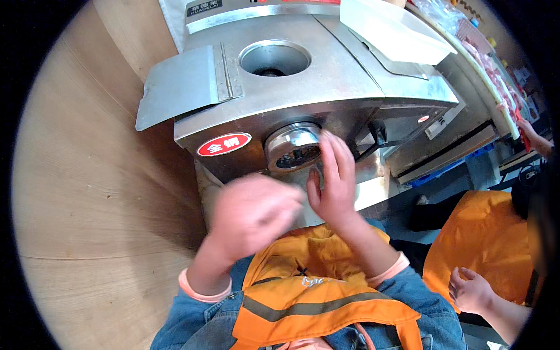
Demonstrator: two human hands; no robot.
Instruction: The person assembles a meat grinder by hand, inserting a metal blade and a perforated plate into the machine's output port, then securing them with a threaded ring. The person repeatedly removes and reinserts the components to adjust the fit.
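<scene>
A stainless steel meat grinder (326, 76) stands in front of me. From its front face sticks a shiny round outlet ring (291, 137) with a dark holed plate inside. At the ring's right edge is my right hand (334, 175), fingers stretched out and thumb apart; whether the fingertips touch the metal is hard to tell. My left hand (254, 213) hangs below and left of the ring, smeared by motion, so its fingers and anything in them cannot be made out.
On top of the grinder are a round feed opening (274, 58), a hinged metal flap (178, 84) folded out left, and a white plastic tray (396, 32). A wooden panel (99, 175) rises at left. To the right, a co-worker in an orange apron (481, 233) stands by a counter with raw meat (487, 64).
</scene>
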